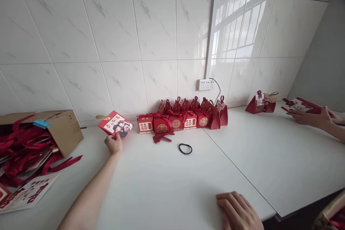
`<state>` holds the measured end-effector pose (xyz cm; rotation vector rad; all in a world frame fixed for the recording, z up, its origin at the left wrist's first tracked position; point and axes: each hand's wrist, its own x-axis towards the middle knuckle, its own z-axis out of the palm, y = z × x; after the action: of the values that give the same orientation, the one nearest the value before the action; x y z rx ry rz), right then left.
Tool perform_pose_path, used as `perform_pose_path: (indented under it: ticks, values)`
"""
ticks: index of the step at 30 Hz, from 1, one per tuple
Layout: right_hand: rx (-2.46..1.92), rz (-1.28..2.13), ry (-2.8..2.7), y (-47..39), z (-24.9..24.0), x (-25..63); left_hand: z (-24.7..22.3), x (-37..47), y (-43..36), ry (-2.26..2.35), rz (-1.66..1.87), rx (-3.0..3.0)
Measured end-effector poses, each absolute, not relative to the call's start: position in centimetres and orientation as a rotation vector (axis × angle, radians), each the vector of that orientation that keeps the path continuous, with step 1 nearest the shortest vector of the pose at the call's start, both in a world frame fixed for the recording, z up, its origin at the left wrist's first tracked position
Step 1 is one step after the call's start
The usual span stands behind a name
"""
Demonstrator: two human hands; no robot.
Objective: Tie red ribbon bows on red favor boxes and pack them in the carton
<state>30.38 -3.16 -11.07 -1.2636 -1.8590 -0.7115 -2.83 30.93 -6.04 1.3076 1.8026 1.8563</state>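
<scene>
My left hand (113,144) is stretched out toward the wall, its fingers closed on the lower edge of a red and white gift box (118,125). That box is tilted, shows a printed cartoon couple and has a gold ribbon loop at its upper left. My right hand (239,210) rests on the white table (161,183) near the front edge, holding nothing, its fingers stretched out. Between the hands lie a black hair tie (185,148) and a dark red ribbon bow (163,137). Beyond them stands a row of red candy boxes (176,123).
On the left, a cardboard box (68,133) spills red ribbons and flat printed cards (32,192). At the right, another person's hands (320,118) hold a red printed piece (302,106). Beside them stand red triangular boxes (260,104). A power strip (206,84) is on the tiled wall.
</scene>
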Motion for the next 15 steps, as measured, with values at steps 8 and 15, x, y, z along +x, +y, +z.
perform_pose_path:
  ticks: [8, 15]
  values:
    - [-1.324, -0.437, -1.852, -3.5, -11.3, 30.4, -6.0, 0.5, 16.9, 1.183, 1.816, 1.519]
    - [-1.296, -0.210, -1.440, -3.4, -5.9, 29.5, -6.9, 5.4, 4.9, 0.623, 0.708, 1.917]
